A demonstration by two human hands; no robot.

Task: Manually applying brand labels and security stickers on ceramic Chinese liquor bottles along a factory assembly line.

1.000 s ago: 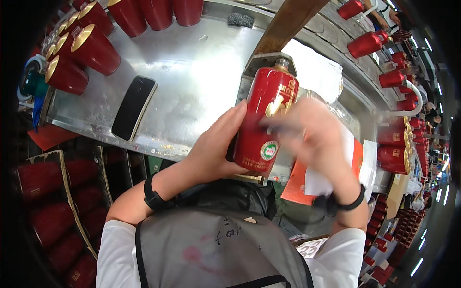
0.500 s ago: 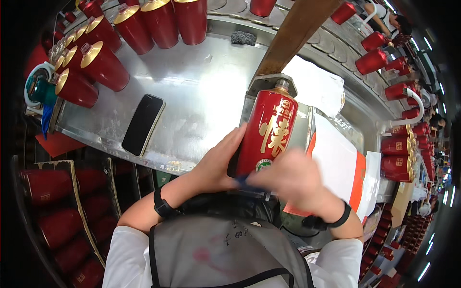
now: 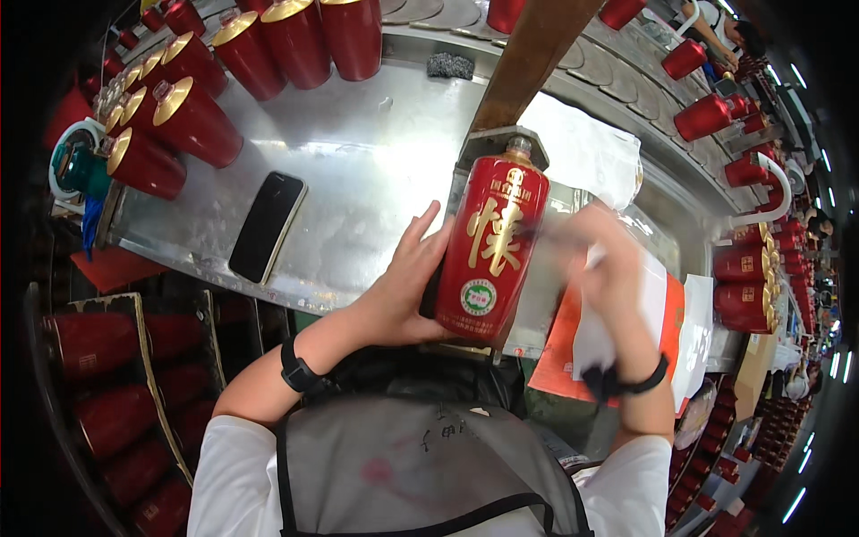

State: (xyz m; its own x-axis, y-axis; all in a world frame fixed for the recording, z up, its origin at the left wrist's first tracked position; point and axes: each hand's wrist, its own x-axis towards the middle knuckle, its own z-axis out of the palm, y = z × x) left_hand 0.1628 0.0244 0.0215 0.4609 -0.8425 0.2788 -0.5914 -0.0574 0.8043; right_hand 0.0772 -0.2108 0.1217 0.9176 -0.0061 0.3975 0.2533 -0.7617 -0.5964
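Note:
A red bottle (image 3: 501,255) with gold writing, a round green and white label and a clear glass neck leans in front of me, neck end away. My left hand (image 3: 407,282) cups its left side and lower end, thumb below and fingers along the edge. The bottle's neck rests at a metal bracket (image 3: 534,141) with an angled edge. My right hand (image 3: 599,255), smeared by motion, is at the bottle's right side. From its fingers a small dark thing (image 3: 548,233) reaches to the red surface; blur hides what it is.
A black phone (image 3: 268,228) lies on the metal bench (image 3: 349,170). Several red bottles with gold shoulders (image 3: 197,125) stand at the far left. White and orange papers (image 3: 559,336) lie right of the bottle. A wooden post (image 3: 528,63) rises behind. Beyond runs a plated conveyor (image 3: 617,80).
My right hand has moved up and right, from the bottle's lower end to its upper right side. The bottle has turned slightly, baring its round label. My left fingers have spread a little.

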